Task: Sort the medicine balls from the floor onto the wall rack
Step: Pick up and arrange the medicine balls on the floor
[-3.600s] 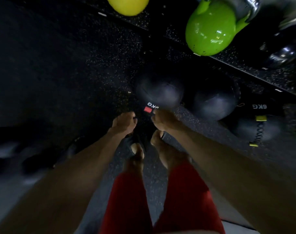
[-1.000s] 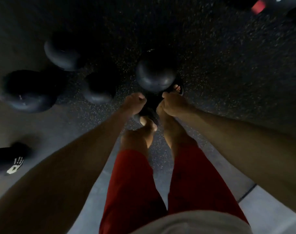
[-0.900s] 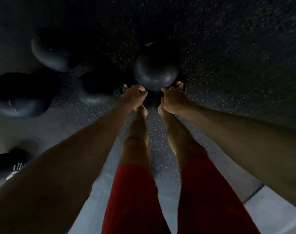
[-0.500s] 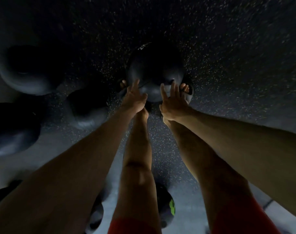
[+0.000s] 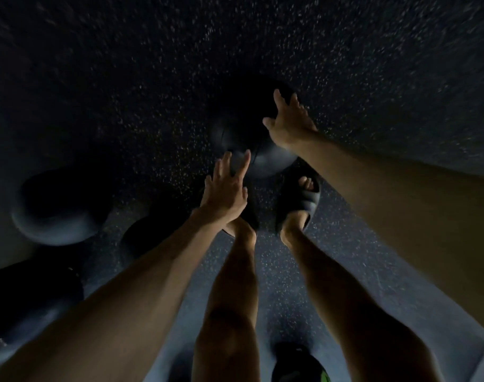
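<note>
Medicine ball (image 5: 246, 133) beside sandal (image 5: 304, 201); right hand (image 5: 289, 125) grip wide on it, left hand (image 5: 225, 188) wide nearby; other balls (image 5: 53, 213) leftward.

Both bare arms are stretched forward and down, with the left hand (image 5: 225, 188) held lower and nearer the body and the right hand (image 5: 289, 122) reached farther ahead. The fingers of each hand are extended, uncurled and slightly spread, and the backs of the hands are turned toward the camera. Two bare lower legs are seen between the forearms, set close together.
</note>
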Motion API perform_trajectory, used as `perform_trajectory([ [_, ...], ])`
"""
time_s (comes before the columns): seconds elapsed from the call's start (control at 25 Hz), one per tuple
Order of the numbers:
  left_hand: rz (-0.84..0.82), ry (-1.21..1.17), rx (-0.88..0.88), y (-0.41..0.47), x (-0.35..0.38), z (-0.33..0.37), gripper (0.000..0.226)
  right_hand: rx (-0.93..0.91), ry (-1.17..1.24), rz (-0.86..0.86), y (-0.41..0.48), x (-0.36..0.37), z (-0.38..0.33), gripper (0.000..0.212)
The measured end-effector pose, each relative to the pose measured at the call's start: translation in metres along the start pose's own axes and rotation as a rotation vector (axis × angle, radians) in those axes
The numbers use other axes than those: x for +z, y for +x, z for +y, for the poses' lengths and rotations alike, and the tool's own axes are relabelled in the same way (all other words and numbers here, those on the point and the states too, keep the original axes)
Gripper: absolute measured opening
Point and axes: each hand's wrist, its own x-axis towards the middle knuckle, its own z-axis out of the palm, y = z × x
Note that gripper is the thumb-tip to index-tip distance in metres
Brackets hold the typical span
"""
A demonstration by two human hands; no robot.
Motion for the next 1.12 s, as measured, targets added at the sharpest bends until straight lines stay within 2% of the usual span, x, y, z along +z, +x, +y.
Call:
perform_trajectory([
  [0.12,0.062,0.215,0.087,0.025,-0.034,-0.007,0.078,-0.048,0.044,0.174,-0.018,0.012,0.001,0.066],
  [0.2,0.086,0.241,0.048,0.052,-0.065,-0.002,0.081,-0.12,0.045,0.249,-0.039,0.026,0.007,0.071],
  [0.28,0.073,0.162,-0.127,0.095,-0.107,0.006,0.078,-0.172,0.051,0.23,-0.048,0.038,0.013,0.076],
  [0.36,-0.015,0.06,-0.277,0.146,-0.154,0.006,0.069,-0.219,0.056,0.17,-0.04,0.04,0.015,0.079],
  [0.48,-0.091,0.016,-0.284,0.183,-0.198,-0.007,0.062,-0.287,0.016,0.115,-0.009,0.019,0.0,0.083],
  [0.56,-0.004,-0.028,-0.25,0.177,-0.201,-0.008,0.065,-0.299,0.023,0.12,0.015,-0.006,-0.02,0.081],
  [0.68,0.174,-0.181,-0.216,0.155,-0.18,0.008,0.077,-0.193,0.087,0.106,0.052,-0.056,-0.038,0.082],
  [0.84,0.196,-0.257,-0.204,0.149,-0.16,0.035,0.093,-0.059,0.144,-0.002,0.102,-0.126,-0.037,0.074],
  [0.92,0.218,-0.214,-0.216,0.164,-0.163,0.056,0.093,-0.049,0.143,0.029,0.113,-0.146,-0.025,0.069],
  [1.04,0.25,-0.175,-0.228,0.193,-0.184,0.084,0.085,-0.244,0.144,0.146,0.097,-0.142,-0.003,0.069],
  [1.12,0.262,-0.178,-0.182,0.217,-0.208,0.089,0.077,-0.379,0.154,0.099,0.08,-0.126,0.006,0.073],
])
